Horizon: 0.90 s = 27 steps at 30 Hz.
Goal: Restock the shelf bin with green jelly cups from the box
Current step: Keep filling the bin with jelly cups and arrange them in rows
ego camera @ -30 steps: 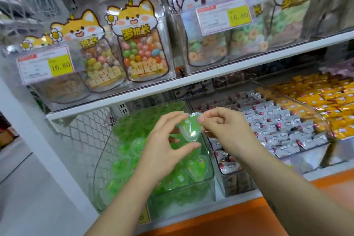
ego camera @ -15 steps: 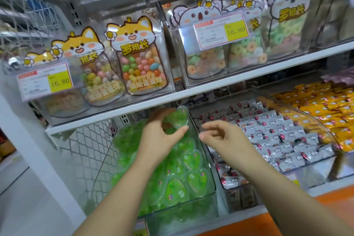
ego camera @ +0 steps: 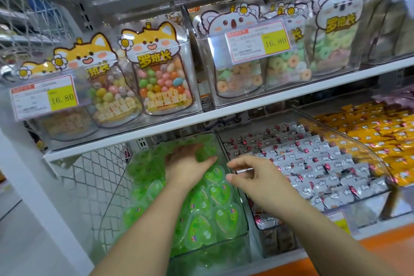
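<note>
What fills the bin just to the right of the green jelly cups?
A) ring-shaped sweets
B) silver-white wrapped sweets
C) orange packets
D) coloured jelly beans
B: rows of silver-white wrapped sweets lie right beside the green jelly cups; the orange packets lie further right.

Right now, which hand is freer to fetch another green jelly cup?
Probably the right hand: it holds nothing and hovers at the right wall of the shelf bin. The left hand is deep in the bin, seemingly gripping a green jelly cup.
</note>
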Each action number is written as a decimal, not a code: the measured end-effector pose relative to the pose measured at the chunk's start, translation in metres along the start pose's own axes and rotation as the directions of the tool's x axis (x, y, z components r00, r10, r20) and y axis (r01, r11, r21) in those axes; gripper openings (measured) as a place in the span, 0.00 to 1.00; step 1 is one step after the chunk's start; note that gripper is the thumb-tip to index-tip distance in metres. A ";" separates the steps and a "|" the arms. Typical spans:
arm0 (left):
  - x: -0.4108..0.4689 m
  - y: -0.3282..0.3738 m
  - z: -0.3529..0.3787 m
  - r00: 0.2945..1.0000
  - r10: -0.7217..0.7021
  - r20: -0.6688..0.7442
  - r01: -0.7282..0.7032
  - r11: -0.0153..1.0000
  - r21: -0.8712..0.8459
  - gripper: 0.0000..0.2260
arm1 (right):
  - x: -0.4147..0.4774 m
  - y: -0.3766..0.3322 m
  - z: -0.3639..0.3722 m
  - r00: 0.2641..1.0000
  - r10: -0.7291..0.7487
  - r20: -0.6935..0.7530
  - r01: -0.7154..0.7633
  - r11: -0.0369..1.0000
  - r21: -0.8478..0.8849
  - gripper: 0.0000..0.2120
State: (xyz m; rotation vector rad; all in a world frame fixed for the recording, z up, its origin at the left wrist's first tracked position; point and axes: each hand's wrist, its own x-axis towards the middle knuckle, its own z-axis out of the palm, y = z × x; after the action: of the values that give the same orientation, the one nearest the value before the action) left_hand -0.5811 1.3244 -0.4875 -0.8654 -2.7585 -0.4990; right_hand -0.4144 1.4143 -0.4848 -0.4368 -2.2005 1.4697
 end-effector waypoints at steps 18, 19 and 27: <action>-0.047 -0.045 -0.063 0.993 0.023 -0.113 -0.038 0.990 -0.132 0.17 | -0.001 0.000 0.003 0.999 -0.037 -0.006 0.037 0.998 -0.041 0.07; -0.053 -0.053 -0.066 0.993 0.005 -0.114 -0.026 0.984 -0.175 0.16 | -0.001 0.000 0.004 0.999 -0.044 -0.007 0.043 0.998 -0.051 0.07; -0.078 -0.070 -0.056 0.978 -0.039 0.204 0.059 0.994 -0.095 0.30 | -0.007 -0.003 0.007 0.997 -0.074 -0.015 0.072 0.992 -0.101 0.08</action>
State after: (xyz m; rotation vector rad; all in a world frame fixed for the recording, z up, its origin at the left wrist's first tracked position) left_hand -0.5539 1.2094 -0.4763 -0.9201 -2.9679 -0.5937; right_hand -0.4123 1.4042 -0.4856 -0.3973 -2.2586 1.3161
